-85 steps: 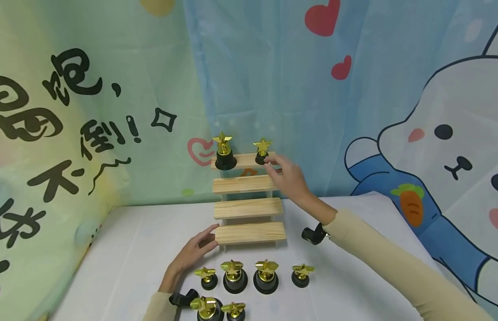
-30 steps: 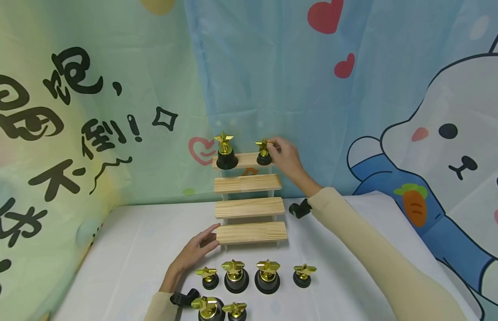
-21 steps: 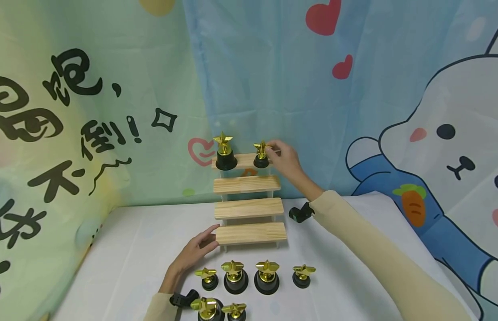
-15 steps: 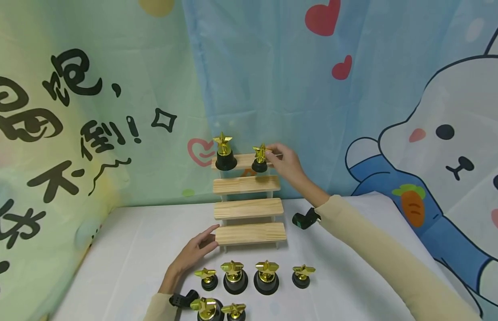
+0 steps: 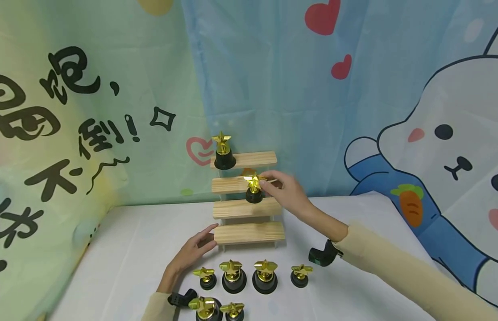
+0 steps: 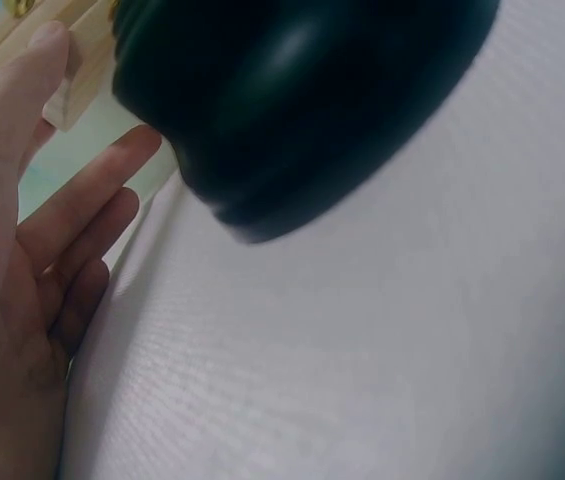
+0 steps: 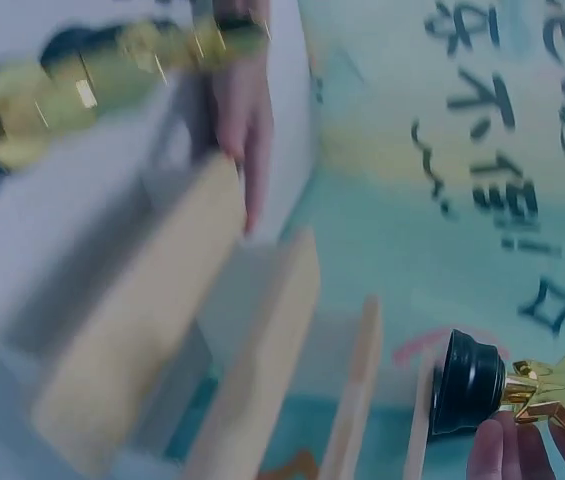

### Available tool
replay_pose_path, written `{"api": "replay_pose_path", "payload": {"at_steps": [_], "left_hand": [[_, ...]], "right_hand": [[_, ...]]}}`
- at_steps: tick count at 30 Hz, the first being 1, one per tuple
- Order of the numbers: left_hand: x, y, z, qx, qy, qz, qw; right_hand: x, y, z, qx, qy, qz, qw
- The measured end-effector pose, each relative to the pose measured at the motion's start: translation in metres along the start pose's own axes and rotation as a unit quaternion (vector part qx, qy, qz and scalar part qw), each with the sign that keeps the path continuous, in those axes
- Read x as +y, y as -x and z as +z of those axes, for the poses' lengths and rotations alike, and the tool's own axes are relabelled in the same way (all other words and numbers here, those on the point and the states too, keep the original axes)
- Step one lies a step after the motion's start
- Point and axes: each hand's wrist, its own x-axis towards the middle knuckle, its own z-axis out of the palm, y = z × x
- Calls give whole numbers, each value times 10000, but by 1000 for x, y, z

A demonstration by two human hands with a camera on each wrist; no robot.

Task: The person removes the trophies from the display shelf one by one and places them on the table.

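Note:
In the head view my right hand (image 5: 287, 191) pinches a small star trophy (image 5: 254, 195) with a gold star and black round base. It is upright in front of the second and third boards of the wooden tiered stand (image 5: 249, 233). My left hand (image 5: 190, 250) has its fingers extended, fingertips at the left end of the lowest board. The left wrist view shows that hand (image 6: 22, 300) beside a large, close, dark trophy base (image 6: 292, 110). A larger star trophy (image 5: 224, 159) stands at the left of the top board.
On the white tablecloth (image 5: 124, 263) before the stand are several star trophies, among them a big one (image 5: 266, 278), another big one (image 5: 234, 278) and a small one (image 5: 300, 277). More stand by the left wrist. A printed curtain (image 5: 273, 67) hangs behind.
My right hand has taken the small trophy by its star from the right of the top board and brought it down and forward. My left hand has stayed at the lowest board.

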Motion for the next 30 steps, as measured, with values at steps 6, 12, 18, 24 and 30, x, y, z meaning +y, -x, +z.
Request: {"api": "replay_pose_path", "payload": {"at_steps": [6, 12, 18, 24, 30], "left_hand": [[1, 0, -1, 0, -71, -17, 10000], [3, 0, -1, -8, -50, -24, 10000], [1, -1, -2, 4, -110, 17, 9999], [1, -1, -2, -24, -29, -6, 10000], [-1, -1, -1, -4, -72, -11, 10000]], "right_hand": [[-11, 34, 8, -404, -183, 178, 9989], [-15, 66, 12, -726, -218, 395, 9963], [-15, 87, 16, -920, -252, 285, 9950], [-15, 106, 20, -1100, -362, 363, 9926], [-12, 127, 21, -1280, -573, 622, 9882]]}}
